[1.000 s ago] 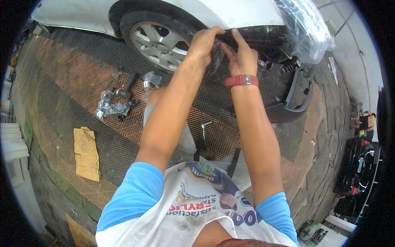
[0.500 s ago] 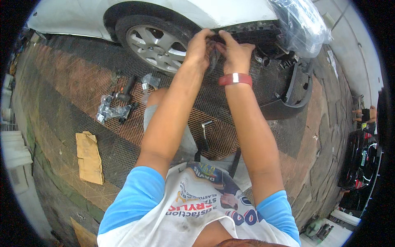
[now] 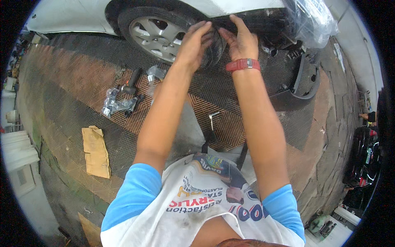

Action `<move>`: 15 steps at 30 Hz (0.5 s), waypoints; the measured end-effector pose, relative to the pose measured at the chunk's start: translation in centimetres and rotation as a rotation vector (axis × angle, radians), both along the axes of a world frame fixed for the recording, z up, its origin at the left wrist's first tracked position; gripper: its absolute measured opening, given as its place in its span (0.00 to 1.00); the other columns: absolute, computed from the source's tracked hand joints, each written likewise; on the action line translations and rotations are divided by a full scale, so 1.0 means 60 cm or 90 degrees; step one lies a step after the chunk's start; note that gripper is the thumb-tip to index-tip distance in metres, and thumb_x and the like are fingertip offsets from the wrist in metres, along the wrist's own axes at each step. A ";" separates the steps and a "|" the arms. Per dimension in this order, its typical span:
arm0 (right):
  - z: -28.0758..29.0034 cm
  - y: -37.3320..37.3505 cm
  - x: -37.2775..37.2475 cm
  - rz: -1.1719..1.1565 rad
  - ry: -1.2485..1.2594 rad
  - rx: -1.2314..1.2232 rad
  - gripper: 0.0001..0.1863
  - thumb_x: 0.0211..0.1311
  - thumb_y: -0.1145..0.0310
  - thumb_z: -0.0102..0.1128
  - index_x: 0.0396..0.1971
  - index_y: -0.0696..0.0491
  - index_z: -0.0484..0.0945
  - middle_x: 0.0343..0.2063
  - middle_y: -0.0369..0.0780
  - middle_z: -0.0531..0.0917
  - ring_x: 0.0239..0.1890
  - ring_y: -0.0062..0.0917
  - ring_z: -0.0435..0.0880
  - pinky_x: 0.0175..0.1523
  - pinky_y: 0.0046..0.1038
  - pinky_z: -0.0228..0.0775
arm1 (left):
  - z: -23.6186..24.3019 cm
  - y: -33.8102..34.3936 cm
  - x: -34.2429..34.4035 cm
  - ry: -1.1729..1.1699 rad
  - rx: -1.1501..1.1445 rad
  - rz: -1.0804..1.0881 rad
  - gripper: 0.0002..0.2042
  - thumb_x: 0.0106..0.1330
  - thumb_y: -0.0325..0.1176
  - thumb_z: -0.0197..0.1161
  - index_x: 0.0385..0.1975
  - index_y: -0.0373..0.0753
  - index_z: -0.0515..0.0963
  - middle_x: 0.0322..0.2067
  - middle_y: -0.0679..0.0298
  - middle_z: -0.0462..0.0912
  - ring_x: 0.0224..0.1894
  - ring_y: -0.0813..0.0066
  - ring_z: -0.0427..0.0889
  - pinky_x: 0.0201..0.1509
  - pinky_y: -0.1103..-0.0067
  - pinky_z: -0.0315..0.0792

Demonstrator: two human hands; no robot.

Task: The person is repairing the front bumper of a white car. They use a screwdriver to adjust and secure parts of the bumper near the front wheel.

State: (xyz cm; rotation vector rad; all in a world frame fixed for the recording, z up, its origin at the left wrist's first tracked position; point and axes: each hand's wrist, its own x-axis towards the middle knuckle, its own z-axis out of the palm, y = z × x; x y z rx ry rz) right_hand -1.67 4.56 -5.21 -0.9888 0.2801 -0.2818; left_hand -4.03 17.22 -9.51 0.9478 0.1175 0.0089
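Both my hands are raised at the front wheel of a white car [image 3: 74, 16]. My left hand [image 3: 193, 46] is by the black tyre [image 3: 214, 54], its fingers stretched out and slightly apart. My right hand [image 3: 243, 43], above a red wristwatch [image 3: 243, 64], is just right of the tyre, below the fender edge. Its thumb and fingers are spread, and I see nothing held in either hand. A gap separates the two hands, with dark tyre showing between them. The silver wheel rim [image 3: 158, 39] is left of my left hand.
A black bumper piece [image 3: 288, 102] lies on the floor at right; clear plastic [image 3: 314, 22] covers the car's front corner. On the grated mat are a dark power tool [image 3: 131, 84], plastic-wrapped parts [image 3: 117, 103], a ratchet [image 3: 211, 121] and brown cardboard [image 3: 96, 152].
My hands have moved apart: they were close together with fingers bent between tyre and fender, and now the fingers are spread. The whole view has shifted slightly.
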 end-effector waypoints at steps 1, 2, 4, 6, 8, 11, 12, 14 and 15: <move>-0.005 -0.010 0.005 0.013 -0.046 -0.033 0.22 0.54 0.76 0.74 0.45 0.70 0.74 0.45 0.49 0.80 0.39 0.41 0.86 0.40 0.34 0.87 | -0.005 0.012 -0.018 -0.003 0.059 0.024 0.23 0.68 0.40 0.67 0.56 0.31 0.74 0.53 0.54 0.77 0.56 0.64 0.76 0.62 0.72 0.71; 0.001 -0.010 0.001 0.048 -0.029 -0.104 0.26 0.55 0.76 0.73 0.50 0.69 0.71 0.44 0.49 0.80 0.40 0.42 0.86 0.43 0.34 0.87 | -0.022 0.033 -0.048 0.008 0.158 0.062 0.26 0.69 0.43 0.66 0.59 0.31 0.73 0.57 0.54 0.76 0.58 0.63 0.75 0.64 0.71 0.69; -0.011 -0.008 -0.003 0.046 -0.052 -0.133 0.35 0.52 0.73 0.77 0.55 0.68 0.64 0.44 0.48 0.81 0.39 0.34 0.85 0.40 0.31 0.84 | -0.063 0.058 -0.110 -0.082 0.345 0.182 0.25 0.69 0.44 0.68 0.58 0.33 0.74 0.56 0.56 0.77 0.58 0.62 0.75 0.64 0.68 0.69; -0.031 -0.023 -0.009 0.094 -0.037 -0.154 0.38 0.57 0.65 0.74 0.60 0.68 0.63 0.54 0.52 0.76 0.51 0.36 0.78 0.53 0.31 0.72 | -0.112 0.083 -0.178 -0.148 0.787 0.266 0.25 0.66 0.43 0.69 0.57 0.34 0.75 0.54 0.54 0.78 0.57 0.56 0.76 0.63 0.65 0.69; -0.032 -0.030 -0.043 0.170 0.015 -0.171 0.38 0.66 0.60 0.66 0.66 0.67 0.62 0.66 0.58 0.69 0.68 0.43 0.69 0.71 0.35 0.62 | -0.141 0.099 -0.228 -0.216 0.951 0.236 0.24 0.64 0.41 0.71 0.55 0.35 0.76 0.52 0.53 0.79 0.56 0.52 0.75 0.62 0.64 0.69; -0.132 -0.036 -0.107 0.092 -0.041 -0.213 0.41 0.51 0.61 0.81 0.58 0.63 0.64 0.46 0.50 0.81 0.46 0.30 0.84 0.50 0.28 0.77 | -0.177 0.132 -0.259 -0.271 1.016 0.207 0.23 0.61 0.39 0.73 0.52 0.35 0.76 0.51 0.52 0.79 0.56 0.50 0.75 0.62 0.60 0.68; -0.194 -0.048 -0.133 0.136 0.013 -0.269 0.40 0.53 0.58 0.79 0.58 0.64 0.65 0.49 0.50 0.81 0.49 0.32 0.83 0.53 0.31 0.76 | -0.184 0.135 -0.259 -0.283 1.007 0.214 0.23 0.60 0.39 0.74 0.51 0.35 0.76 0.52 0.52 0.79 0.56 0.49 0.74 0.63 0.59 0.67; -0.337 -0.061 -0.205 0.237 0.126 -0.449 0.40 0.56 0.51 0.75 0.58 0.64 0.67 0.53 0.52 0.80 0.54 0.38 0.82 0.59 0.36 0.73 | -0.184 0.139 -0.268 -0.271 0.998 0.175 0.24 0.59 0.38 0.75 0.51 0.35 0.75 0.52 0.51 0.78 0.54 0.48 0.75 0.62 0.58 0.68; -0.407 -0.060 -0.245 0.287 0.179 -0.578 0.41 0.58 0.48 0.73 0.59 0.65 0.68 0.55 0.53 0.80 0.57 0.41 0.81 0.62 0.38 0.71 | -0.181 0.151 -0.272 -0.266 1.000 0.162 0.24 0.59 0.37 0.75 0.51 0.34 0.75 0.52 0.51 0.78 0.54 0.47 0.76 0.61 0.58 0.68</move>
